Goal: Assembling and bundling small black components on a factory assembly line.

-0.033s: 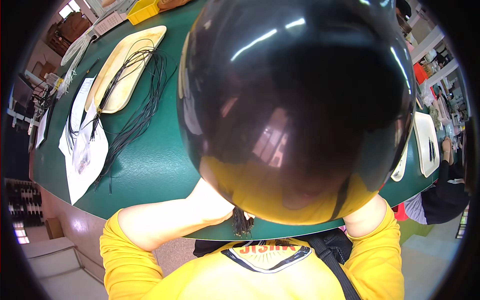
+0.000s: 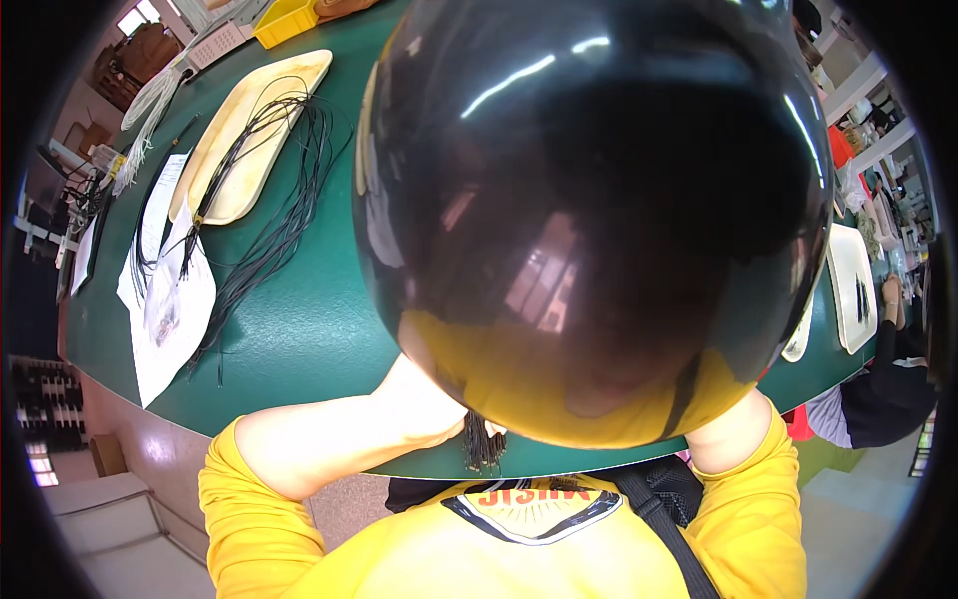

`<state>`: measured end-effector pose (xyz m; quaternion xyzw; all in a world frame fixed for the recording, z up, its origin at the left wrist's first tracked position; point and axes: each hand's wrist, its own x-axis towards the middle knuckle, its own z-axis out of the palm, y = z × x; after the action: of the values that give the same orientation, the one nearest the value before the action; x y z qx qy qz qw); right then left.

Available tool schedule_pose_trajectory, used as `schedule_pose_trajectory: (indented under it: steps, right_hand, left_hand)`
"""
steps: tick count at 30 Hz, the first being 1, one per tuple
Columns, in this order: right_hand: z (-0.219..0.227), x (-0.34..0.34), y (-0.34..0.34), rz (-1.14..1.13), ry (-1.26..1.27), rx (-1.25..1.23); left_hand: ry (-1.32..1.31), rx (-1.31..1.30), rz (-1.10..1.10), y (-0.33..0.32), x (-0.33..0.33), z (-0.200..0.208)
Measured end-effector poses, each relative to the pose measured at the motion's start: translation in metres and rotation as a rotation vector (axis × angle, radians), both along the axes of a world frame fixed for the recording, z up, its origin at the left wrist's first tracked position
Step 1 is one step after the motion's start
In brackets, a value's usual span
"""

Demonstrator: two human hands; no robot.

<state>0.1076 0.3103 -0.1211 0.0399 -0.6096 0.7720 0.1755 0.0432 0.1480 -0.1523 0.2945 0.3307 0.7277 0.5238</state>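
Left hand (image 2: 424, 409) angling inward, large glossy black dome (image 2: 599, 250) hiding most of its fingers, grip impossible to tell, 1 black wire bundle (image 2: 483, 445) showing just beside it near the green table's (image 2: 289, 319) edge, right hand hiding behind the dome, state unclear.

We look down from the wearer's head, through the left of two fisheye cameras worn side by side. Our view faces the green surface (image 2: 289, 319), with the wearer's yellow shirt (image 2: 539, 559) at the near edge. A glossy black dome (image 2: 599, 230) sits close before us, filling the middle and covering part of the left hand (image 2: 431, 411). Around it, we see the room curve away, left and right.
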Motion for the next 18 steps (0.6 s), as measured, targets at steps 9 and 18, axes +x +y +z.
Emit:
schedule_pose_trajectory:
  steps: [9,18]
  right_hand:
    - [-0.004,0.0,0.002,-0.026,0.006,0.027]
    - [-0.01,-0.003,-0.002,-0.01,0.028,0.022]
  left_hand:
    - [-0.059,-0.146,-0.032,0.002,-0.003,0.002]
    - [-0.325,-0.07,-0.168,-0.006,-0.005,-0.013]
